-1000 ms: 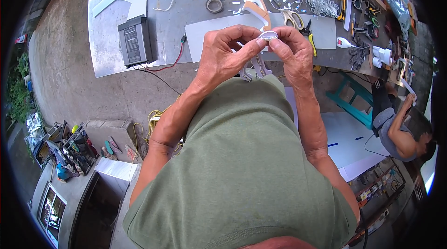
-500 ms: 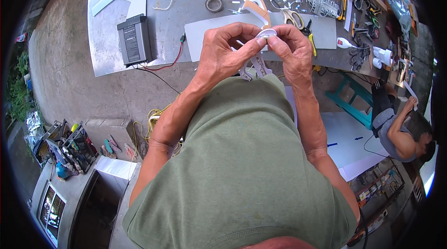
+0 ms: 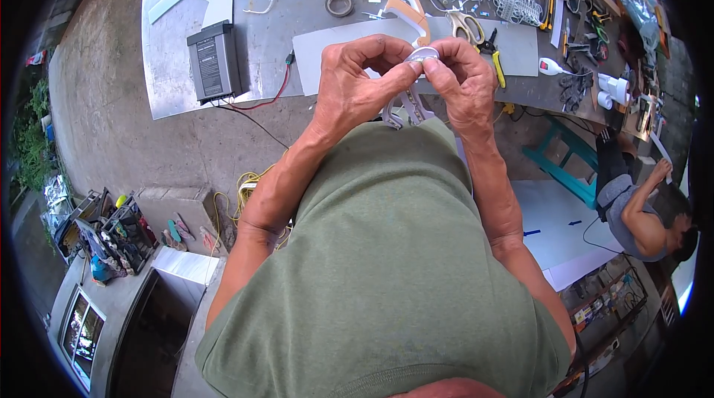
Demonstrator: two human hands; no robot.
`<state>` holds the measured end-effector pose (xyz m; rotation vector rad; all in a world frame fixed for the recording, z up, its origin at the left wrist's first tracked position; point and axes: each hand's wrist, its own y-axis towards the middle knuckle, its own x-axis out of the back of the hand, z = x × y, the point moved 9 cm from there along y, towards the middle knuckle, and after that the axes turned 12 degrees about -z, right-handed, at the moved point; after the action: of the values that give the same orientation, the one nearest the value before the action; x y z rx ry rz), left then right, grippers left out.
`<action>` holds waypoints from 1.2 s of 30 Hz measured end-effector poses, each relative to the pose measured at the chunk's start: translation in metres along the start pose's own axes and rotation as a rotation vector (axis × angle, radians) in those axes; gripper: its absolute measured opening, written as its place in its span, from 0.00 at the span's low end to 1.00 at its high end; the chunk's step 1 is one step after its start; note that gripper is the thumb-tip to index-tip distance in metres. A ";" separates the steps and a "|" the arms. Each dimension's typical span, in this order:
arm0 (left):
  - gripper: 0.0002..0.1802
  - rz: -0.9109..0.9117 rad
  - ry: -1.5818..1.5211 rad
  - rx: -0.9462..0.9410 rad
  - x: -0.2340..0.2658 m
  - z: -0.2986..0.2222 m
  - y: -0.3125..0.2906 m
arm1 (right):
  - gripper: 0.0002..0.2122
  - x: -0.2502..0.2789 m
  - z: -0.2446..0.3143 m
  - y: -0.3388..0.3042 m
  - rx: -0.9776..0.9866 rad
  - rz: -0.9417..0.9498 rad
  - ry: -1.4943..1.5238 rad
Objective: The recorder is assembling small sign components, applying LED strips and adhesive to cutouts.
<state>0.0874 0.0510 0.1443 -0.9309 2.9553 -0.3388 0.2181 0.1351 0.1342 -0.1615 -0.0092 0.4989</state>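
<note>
Between both hands is a white curved, thin-walled piece [image 3: 422, 53], pinched at its upper edge. My left hand [image 3: 362, 82] grips it between thumb and fingers from the left, and my right hand [image 3: 466, 82] does the same from the right. The two thumbs nearly meet on its near side. Below them, close to my shirt, hangs a curved part lined with small light-coloured bits [image 3: 413, 106]; whether it belongs to the same piece is hidden by my fingers. Just beyond my hands lies a white curved shape with tan backing [image 3: 407, 10], beside scissors [image 3: 465, 28].
The metal table holds a tape roll [image 3: 340, 4], a black power unit [image 3: 213, 62], yellow-handled pliers [image 3: 497, 69], a white sheet [image 3: 316, 56], coiled white wire [image 3: 515, 4] and scattered small modules. At right, a person [image 3: 641, 212] works near a green stool [image 3: 561, 160].
My hands keep their pinch on the white curved piece and have shifted very slightly. At right, the other person's arm and white strip have moved a little.
</note>
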 end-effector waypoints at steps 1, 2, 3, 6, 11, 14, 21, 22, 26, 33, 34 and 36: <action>0.08 -0.002 0.001 0.000 -0.001 0.000 0.000 | 0.09 0.001 -0.001 0.000 -0.007 -0.008 0.012; 0.08 -0.007 -0.001 -0.003 -0.001 0.000 0.000 | 0.09 0.002 -0.002 0.000 -0.015 -0.016 0.023; 0.08 -0.011 -0.004 -0.006 -0.001 -0.001 -0.001 | 0.09 0.002 -0.002 0.000 -0.015 -0.014 0.024; 0.08 -0.029 -0.009 -0.003 -0.002 0.000 0.000 | 0.08 0.003 -0.003 0.001 -0.011 -0.012 0.004; 0.08 -0.036 -0.001 0.042 -0.006 0.005 0.003 | 0.08 0.005 -0.004 0.007 -0.033 -0.008 0.022; 0.10 -0.016 -0.041 0.126 -0.007 0.022 0.014 | 0.09 0.004 -0.009 0.017 -0.125 -0.004 0.018; 0.15 0.043 -0.374 0.404 -0.009 0.058 0.039 | 0.08 -0.004 -0.056 0.050 -0.377 0.036 0.190; 0.15 0.053 -0.356 0.436 -0.009 0.062 0.041 | 0.07 -0.006 -0.062 0.050 -0.420 0.064 0.176; 0.14 0.046 -0.309 0.492 -0.009 0.075 0.043 | 0.08 -0.011 -0.070 0.055 -0.481 0.118 0.170; 0.13 0.039 -0.297 0.547 -0.007 0.088 0.046 | 0.06 -0.015 -0.076 0.058 -0.563 0.112 0.145; 0.13 0.051 -0.288 0.547 -0.006 0.089 0.045 | 0.06 -0.015 -0.077 0.058 -0.568 0.106 0.148; 0.14 0.084 -0.385 0.577 -0.004 0.092 0.047 | 0.06 -0.016 -0.078 0.055 -0.567 0.093 0.149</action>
<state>0.0727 0.0729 0.0445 -0.6930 2.3336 -0.8398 0.1818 0.1630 0.0495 -0.7568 0.0030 0.5671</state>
